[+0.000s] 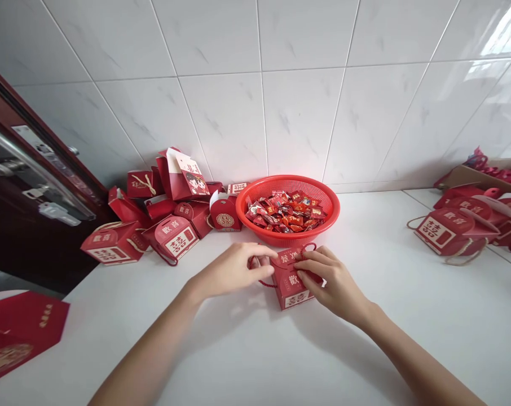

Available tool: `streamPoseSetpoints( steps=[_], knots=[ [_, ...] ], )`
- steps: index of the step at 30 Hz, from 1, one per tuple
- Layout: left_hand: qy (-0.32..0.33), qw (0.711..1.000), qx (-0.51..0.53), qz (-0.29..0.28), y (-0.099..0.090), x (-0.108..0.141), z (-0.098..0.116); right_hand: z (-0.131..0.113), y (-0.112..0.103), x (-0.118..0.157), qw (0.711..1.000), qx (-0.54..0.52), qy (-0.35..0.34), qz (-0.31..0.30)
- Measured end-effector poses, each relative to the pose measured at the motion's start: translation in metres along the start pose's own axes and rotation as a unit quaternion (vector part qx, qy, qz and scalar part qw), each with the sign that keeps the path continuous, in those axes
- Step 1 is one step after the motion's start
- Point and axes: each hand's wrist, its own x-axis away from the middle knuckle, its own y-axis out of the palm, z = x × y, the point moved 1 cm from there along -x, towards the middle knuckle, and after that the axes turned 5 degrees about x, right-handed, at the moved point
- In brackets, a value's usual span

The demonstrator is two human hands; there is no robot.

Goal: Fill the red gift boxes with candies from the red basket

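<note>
A small red gift box [293, 282] with white and gold characters stands on the white table, its top flaps folded together. Dark red cord loops stick out on both sides of it. My left hand [242, 265] is at the box's left side, thumb and fingers apart around the left cord loop; whether it grips the cord is hard to tell. My right hand [329, 282] lies against the right side and top of the box, its bent fingertips pressing on the flap. Just behind the box is a red plastic basket [330, 217] full of wrapped candies [287, 211].
Several red boxes [177, 239] are piled at the back left. More boxes [452, 231] and an open carton [458, 175] stand at the right. A large red box [27, 327] lies at the left edge. A tiled wall [302, 113] rises behind, with a dark door [31, 225] at left.
</note>
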Motion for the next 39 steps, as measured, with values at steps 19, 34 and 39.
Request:
streamPoseSetpoints(
  steps=[19, 34, 39],
  knots=[
    [0.314, 0.933, -0.077, 0.16, 0.049, -0.013, -0.028, -0.004, -0.013, -0.02, 0.99, -0.09, 0.087, 0.064],
    [0.226, 0.96, 0.021, 0.163, 0.059, -0.011, -0.025, -0.013, -0.024, -0.058, 0.963, -0.166, 0.182, -0.11],
    [0.226, 0.955, -0.005, 0.194, 0.065, -0.008, -0.021, -0.017, -0.019, -0.056, 0.96, -0.179, 0.18, -0.117]
  ],
)
